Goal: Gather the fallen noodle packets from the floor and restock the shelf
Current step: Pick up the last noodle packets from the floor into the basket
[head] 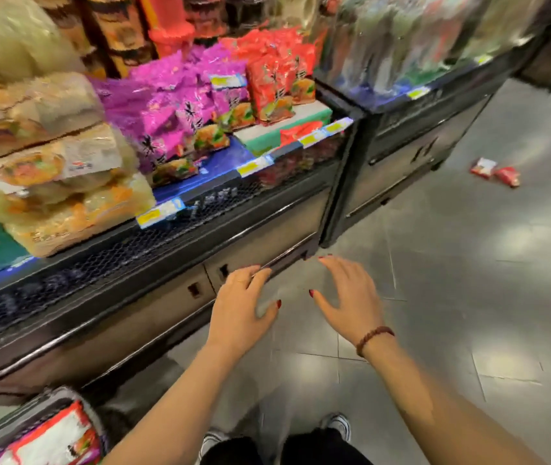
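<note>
Two red noodle packets (pixel 495 171) lie side by side on the grey floor at the far right, well beyond my hands. My left hand (pixel 240 310) and my right hand (pixel 348 297) hover empty in front of me with fingers spread, low beside the shelf's base drawers. A bead bracelet circles my right wrist. On the shelf (pixel 207 193) stand purple noodle packets (pixel 180 109) and red noodle packets (pixel 277 85), with a bare green patch in front of the red ones.
Large pale noodle bags (pixel 49 169) are stacked at the shelf's left. A second dark shelf unit (pixel 411 135) juts out to the right. A basket of packets (pixel 52 437) sits at bottom left. My shoes show at the bottom edge on the tiled floor.
</note>
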Demonstrator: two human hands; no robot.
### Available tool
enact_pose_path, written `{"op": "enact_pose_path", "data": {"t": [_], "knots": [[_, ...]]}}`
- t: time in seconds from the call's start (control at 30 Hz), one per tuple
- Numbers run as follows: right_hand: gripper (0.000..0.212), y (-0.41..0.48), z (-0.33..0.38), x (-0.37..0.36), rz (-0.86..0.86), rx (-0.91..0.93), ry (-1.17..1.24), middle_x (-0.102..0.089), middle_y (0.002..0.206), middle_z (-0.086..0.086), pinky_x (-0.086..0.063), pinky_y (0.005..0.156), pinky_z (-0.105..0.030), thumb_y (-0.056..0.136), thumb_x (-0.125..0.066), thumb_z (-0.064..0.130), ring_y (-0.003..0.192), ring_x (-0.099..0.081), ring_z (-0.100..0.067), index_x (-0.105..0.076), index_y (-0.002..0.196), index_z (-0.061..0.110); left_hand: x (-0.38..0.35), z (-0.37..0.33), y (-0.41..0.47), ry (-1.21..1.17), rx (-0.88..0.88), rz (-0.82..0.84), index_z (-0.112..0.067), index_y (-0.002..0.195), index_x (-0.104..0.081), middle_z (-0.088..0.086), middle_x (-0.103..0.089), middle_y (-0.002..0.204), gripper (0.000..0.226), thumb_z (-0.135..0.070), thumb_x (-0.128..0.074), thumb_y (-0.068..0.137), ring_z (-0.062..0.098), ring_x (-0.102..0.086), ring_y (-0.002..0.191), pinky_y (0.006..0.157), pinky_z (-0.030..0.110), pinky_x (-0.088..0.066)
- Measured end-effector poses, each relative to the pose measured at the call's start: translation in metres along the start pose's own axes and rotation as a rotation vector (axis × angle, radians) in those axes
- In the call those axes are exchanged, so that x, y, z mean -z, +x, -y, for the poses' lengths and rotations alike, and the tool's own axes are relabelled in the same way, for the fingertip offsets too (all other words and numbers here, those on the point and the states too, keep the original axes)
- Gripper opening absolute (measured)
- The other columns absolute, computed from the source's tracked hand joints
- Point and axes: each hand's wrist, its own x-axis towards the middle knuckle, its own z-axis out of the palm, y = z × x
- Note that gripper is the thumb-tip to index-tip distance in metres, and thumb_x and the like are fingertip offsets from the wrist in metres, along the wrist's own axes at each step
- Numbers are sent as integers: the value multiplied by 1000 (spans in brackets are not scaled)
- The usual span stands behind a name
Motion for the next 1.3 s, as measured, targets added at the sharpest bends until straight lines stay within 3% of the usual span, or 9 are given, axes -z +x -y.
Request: {"op": "enact_pose_path", "data": {"t": [0.27, 0.4, 0.57, 0.8, 0.9, 1.07, 1.2, 1.3], "knots": [[57, -14, -158, 73, -48, -167, -17, -54, 134, -4, -44, 99, -41, 83, -68, 37, 120, -50, -27, -51, 133, 16, -89, -138, 83, 6, -123, 82, -13, 129, -60, 6, -60, 124, 57, -32, -76, 78, 25, -54, 115, 94, 33, -45], [55, -13, -224, 99, -70, -281, -9, -52, 136, -3, -43, 100, -42, 85, -64, 38, 123, -47, -25, -50, 134, 17, -127, -192, 124, 2, -228, 135, -13, 127, -61, 8, -61, 125, 56, -33, -76, 77, 28, -55, 116, 95, 38, -47], [54, 3, -285, 115, -173, -361, -24, -60, 127, -4, -49, 90, -41, 78, -62, 39, 111, -55, -26, -58, 126, 13, -168, -230, 192, -9, -309, 177, -13, 129, -60, 8, -60, 127, 57, -32, -76, 79, 29, -54, 119, 98, 41, -47], [56, 81, -397, 131, -172, -487, -71, -57, 130, -3, -46, 97, -42, 82, -54, 44, 117, -52, -25, -54, 130, 15, -245, -272, 338, -15, -453, 207, -14, 134, -56, 4, -58, 128, 58, -36, -71, 82, 23, -52, 119, 98, 34, -44], [54, 129, -444, 141, -184, -558, -78, -57, 130, -3, -46, 97, -41, 82, -58, 40, 118, -51, -24, -54, 130, 15, -277, -290, 411, -32, -516, 265, -13, 132, -57, 8, -59, 126, 58, -34, -73, 80, 28, -55, 117, 94, 40, -50], [54, 189, -512, 168, -186, -657, -128, -61, 124, -2, -50, 88, -38, 81, -48, 47, 110, -55, -21, -59, 123, 16, -322, -334, 519, -60, -614, 330, -10, 128, -61, 9, -61, 123, 59, -30, -79, 75, 28, -58, 112, 89, 38, -51], [54, 221, -572, 188, -174, -733, -103, -55, 134, -3, -43, 99, -41, 84, -68, 37, 121, -52, -25, -54, 132, 15, -362, -378, 586, -112, -629, 352, -9, 127, -61, 9, -61, 123, 56, -30, -77, 78, 27, -56, 114, 93, 39, -51], [56, 250, -630, 203, -155, -754, -84, -51, 138, -2, -37, 104, -38, 86, -66, 37, 127, -47, -23, -50, 136, 16, -396, -411, 631, -133, -647, 371, -10, 128, -60, 8, -61, 124, 58, -29, -79, 77, 25, -54, 117, 95, 39, -50]]}}
